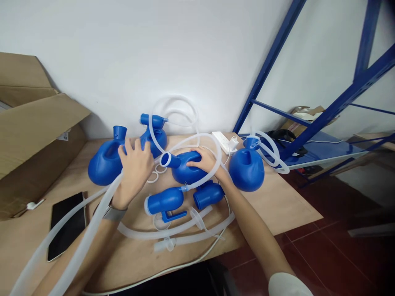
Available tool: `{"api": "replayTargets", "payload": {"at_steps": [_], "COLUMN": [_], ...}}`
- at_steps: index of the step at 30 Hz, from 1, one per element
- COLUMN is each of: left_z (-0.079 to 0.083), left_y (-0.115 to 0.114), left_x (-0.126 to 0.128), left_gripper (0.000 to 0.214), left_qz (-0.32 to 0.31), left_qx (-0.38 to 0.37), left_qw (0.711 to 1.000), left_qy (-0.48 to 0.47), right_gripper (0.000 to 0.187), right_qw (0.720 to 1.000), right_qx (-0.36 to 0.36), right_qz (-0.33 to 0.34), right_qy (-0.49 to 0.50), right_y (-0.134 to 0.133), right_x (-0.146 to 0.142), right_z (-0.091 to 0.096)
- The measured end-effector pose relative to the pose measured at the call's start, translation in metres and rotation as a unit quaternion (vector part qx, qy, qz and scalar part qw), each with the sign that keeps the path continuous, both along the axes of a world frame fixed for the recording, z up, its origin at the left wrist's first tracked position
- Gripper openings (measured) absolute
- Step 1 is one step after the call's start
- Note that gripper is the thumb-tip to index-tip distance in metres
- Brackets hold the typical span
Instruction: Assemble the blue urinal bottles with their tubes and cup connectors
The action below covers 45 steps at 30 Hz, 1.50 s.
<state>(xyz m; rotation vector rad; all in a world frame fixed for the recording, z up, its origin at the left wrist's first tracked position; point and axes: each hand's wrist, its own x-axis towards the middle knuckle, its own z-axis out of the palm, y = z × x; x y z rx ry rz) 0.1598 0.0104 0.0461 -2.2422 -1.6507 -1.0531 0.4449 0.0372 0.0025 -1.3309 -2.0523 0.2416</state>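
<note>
My right hand (204, 161) is wrapped round the handle of a blue plastic urinal bottle (182, 172), which lies tilted with its round mouth facing left. My left hand (137, 168) is raised with its fingers spread, holding nothing. It is between another blue bottle (106, 162) on the left and a bottle with a capped neck (159, 137) behind. A clear hose (89, 230) runs past my left wrist. In front of my right hand lie a blue funnel-shaped piece (165, 200) joined to a hose and a second blue piece (210, 195).
Another blue bottle (247, 170) with a coiled hose stands at right, near a white power strip (224, 142). A black tablet (68, 224) and an open cardboard box (37, 152) are at left. Loose clear hoses (145, 234) cross the front. Blue metal shelving (271, 53) rises at right.
</note>
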Motion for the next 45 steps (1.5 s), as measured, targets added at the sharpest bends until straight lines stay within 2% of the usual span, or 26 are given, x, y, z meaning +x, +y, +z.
{"api": "replayTargets", "payload": {"at_steps": [2,5,8,13,19,23,26,28,31,34,38,41,43,45], "left_z": [-0.008,-0.019,-0.019,0.001,0.030,0.041,0.046,0.045,0.035,0.022,0.014,0.013,0.012,0.010], "left_y": [-0.004,-0.005,-0.004,0.001,0.021,0.027,0.027,0.026,0.027,0.030,0.038,0.052,0.059,0.059], "left_x": [-0.014,-0.029,-0.036,-0.033,-0.019,-0.026,-0.026,-0.017,0.005,0.026,0.043,0.049,0.050,0.048], "left_gripper": [0.034,0.051,0.061,0.049,0.053,0.058,0.076,0.085,0.078,0.070,0.076,0.077,0.077,0.078], "left_qz": [0.053,0.088,0.048,-0.032,-0.101,-0.135,-0.171,-0.188,-0.190,-0.210,-0.255,-0.339,-0.409,-0.447], "left_qx": [-0.033,-0.150,-0.239,-0.244,-0.155,-0.132,-0.115,-0.112,-0.100,-0.076,-0.060,-0.093,-0.139,-0.181], "left_qw": [0.994,0.961,0.927,0.925,0.967,0.972,0.969,0.963,0.963,0.967,0.962,0.935,0.893,0.857], "left_qy": [0.095,0.214,0.285,0.291,0.175,0.143,0.139,0.156,0.162,0.122,0.069,-0.037,-0.125,-0.182], "right_gripper": [0.056,0.055,0.054,0.053,0.052,0.053,0.053,0.051,0.052,0.054,0.055,0.057,0.058,0.058], "right_qw": [1.000,1.000,1.000,1.000,1.000,1.000,0.999,0.999,1.000,0.999,0.999,0.999,0.999,1.000], "right_qx": [-0.003,-0.003,0.000,0.004,0.012,0.012,0.022,0.026,0.024,0.026,0.037,0.040,0.033,0.024], "right_qz": [-0.011,-0.016,-0.017,-0.027,-0.023,-0.025,-0.025,-0.021,-0.020,-0.020,0.004,0.018,0.021,0.016], "right_qy": [-0.004,-0.004,-0.003,-0.001,-0.004,0.000,0.005,0.006,0.001,-0.008,-0.017,-0.011,-0.006,-0.005], "right_y": [0.001,0.003,0.002,-0.002,-0.001,0.000,-0.001,-0.001,-0.002,-0.001,0.000,0.001,0.001,0.001], "right_x": [-0.001,-0.001,-0.001,-0.003,-0.003,-0.003,-0.003,-0.003,-0.003,-0.002,0.000,0.001,0.001,0.001], "right_z": [0.000,-0.002,-0.003,0.000,-0.002,-0.004,-0.005,-0.005,-0.004,-0.005,-0.007,-0.009,-0.009,-0.009]}}
